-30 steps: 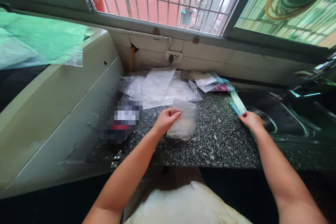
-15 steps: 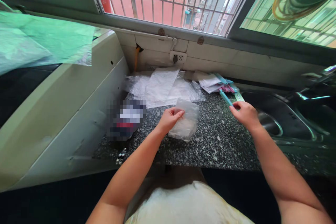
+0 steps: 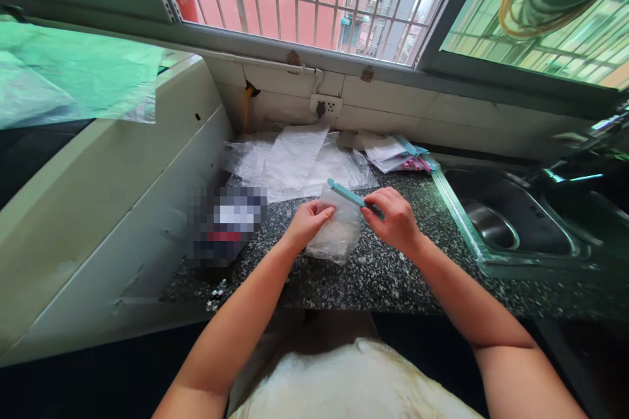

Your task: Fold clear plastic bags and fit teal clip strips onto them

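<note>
My left hand [image 3: 308,222] pinches the left edge of a small clear plastic bag [image 3: 339,236], with the thumb on top. The bag hangs over the speckled counter and its contents look pale. A blue bag sealing clip [image 3: 346,192], long and thin, is held by one end in my right hand [image 3: 392,217]. Its far end lies across the top of the bag, though whether it touches the plastic I cannot tell. Behind the hands are flat clear plastic bags [image 3: 299,160]. To their right lies a pile of white packets with blue and pink clips [image 3: 415,160].
A steel sink [image 3: 515,209] is set into the speckled counter [image 3: 413,281] at the right. On the left stands a pale appliance [image 3: 147,177] with green plastic film [image 3: 98,72] on it. A blurred-out packet [image 3: 230,226] is beside it. The wall has a socket [image 3: 327,105].
My right hand has moved left from beside the clip pile, bringing the blue clip to the top of the bag. My left hand still holds the bag. The view has shifted slightly.
</note>
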`<state>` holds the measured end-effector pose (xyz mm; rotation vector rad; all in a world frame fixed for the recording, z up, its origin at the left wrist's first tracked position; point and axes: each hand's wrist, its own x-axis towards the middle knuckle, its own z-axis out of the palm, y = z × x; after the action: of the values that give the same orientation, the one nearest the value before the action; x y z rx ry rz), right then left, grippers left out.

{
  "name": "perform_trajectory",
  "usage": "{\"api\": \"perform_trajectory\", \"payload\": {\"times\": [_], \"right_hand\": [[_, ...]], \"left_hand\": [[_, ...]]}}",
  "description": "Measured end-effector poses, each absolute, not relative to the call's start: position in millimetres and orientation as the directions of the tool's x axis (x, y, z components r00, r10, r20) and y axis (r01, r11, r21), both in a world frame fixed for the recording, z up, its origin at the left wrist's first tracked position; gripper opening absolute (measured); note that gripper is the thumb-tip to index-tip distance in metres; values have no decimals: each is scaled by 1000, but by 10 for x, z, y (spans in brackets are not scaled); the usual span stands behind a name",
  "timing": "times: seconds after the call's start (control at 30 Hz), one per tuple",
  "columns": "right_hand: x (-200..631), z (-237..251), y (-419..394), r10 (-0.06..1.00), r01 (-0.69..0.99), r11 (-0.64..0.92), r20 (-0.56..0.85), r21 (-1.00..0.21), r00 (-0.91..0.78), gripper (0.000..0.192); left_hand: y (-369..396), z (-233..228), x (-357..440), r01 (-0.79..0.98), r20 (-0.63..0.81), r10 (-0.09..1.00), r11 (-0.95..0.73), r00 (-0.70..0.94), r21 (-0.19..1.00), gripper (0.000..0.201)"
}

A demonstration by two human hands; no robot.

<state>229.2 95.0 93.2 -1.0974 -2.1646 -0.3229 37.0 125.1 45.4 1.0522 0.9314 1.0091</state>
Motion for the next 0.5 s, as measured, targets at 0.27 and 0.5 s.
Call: {"api": "perform_trajectory", "payload": {"times": [0.27,0.5], "right_hand": [[2298,658,947,621,785,606,696,-133,-361,6],[2341,528,936,650,786,597,672,-162,-355,9]], "left_hand": [[1243,424,367,-145,-107,947,157,303,977,21],[1220,419,374,-86,-107,945,140,310,986,14]]}}
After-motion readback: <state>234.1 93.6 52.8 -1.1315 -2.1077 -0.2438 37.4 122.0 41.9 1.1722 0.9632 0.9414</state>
